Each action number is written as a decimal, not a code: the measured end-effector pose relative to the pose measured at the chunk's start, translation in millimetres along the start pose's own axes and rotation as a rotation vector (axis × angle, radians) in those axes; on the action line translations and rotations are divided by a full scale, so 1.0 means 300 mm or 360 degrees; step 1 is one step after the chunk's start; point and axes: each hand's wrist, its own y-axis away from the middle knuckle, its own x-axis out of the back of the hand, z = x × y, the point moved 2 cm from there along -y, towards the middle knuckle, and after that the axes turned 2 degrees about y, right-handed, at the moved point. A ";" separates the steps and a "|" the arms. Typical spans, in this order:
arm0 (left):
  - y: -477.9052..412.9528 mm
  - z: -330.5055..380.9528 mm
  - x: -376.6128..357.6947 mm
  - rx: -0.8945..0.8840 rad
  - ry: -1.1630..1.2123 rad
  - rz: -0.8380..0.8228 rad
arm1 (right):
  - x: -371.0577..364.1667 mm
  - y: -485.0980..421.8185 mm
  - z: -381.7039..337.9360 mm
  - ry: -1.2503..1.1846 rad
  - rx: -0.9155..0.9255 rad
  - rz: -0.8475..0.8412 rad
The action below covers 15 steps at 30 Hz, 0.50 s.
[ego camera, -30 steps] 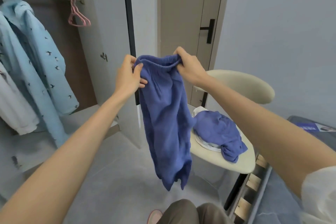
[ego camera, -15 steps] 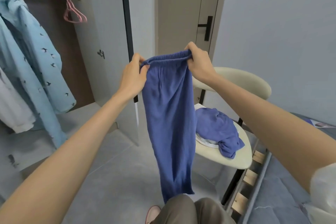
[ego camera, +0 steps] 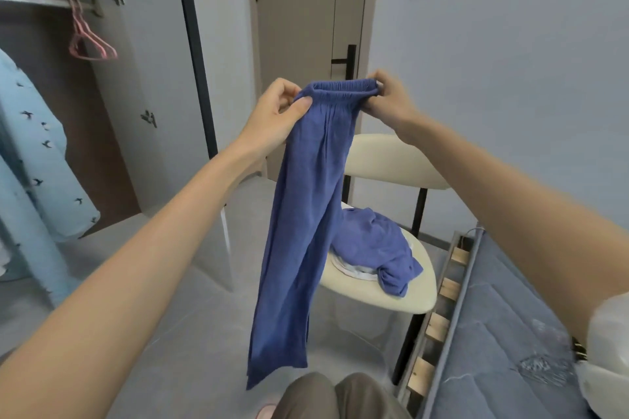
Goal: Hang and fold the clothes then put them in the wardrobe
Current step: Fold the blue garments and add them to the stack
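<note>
A pair of blue trousers (ego camera: 299, 214) hangs straight down in front of me, legs together, held up by the elastic waistband. My left hand (ego camera: 275, 116) pinches the waistband's left end and my right hand (ego camera: 388, 99) pinches its right end. A second blue garment (ego camera: 374, 245) lies crumpled on the cream chair (ego camera: 401, 296), on top of something white. The open wardrobe (ego camera: 143, 78) stands at the left, with a rail holding pink hangers (ego camera: 90, 41) and a light blue shirt with bird print (ego camera: 30, 160).
A closed door with a black handle (ego camera: 347, 61) is behind the trousers. A bed with a blue mattress (ego camera: 503, 343) and wooden slats fills the lower right. Grey floor lies between me and the wardrobe. My knees show at the bottom edge.
The trousers went from bunched and twisted to hanging straight with the waistband stretched between both hands. The view shifted right and downward.
</note>
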 end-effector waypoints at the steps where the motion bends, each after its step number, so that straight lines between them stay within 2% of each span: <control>1: -0.001 0.023 -0.037 -0.0025 0.0012 -0.0043 | 0.040 0.010 0.003 -0.0064 -0.0022 0.0007; 7: 0.026 0.114 -0.286 -0.0072 0.0103 -0.0240 | 0.302 0.128 0.039 -0.0146 -0.0137 0.0059; 11: 0.058 0.151 -0.484 0.0000 0.0223 -0.0387 | 0.496 0.263 0.091 -0.0133 -0.0235 0.0082; 15: 0.121 0.192 -0.736 0.0098 0.0356 -0.0585 | 0.708 0.413 0.172 -0.0088 -0.0357 0.0228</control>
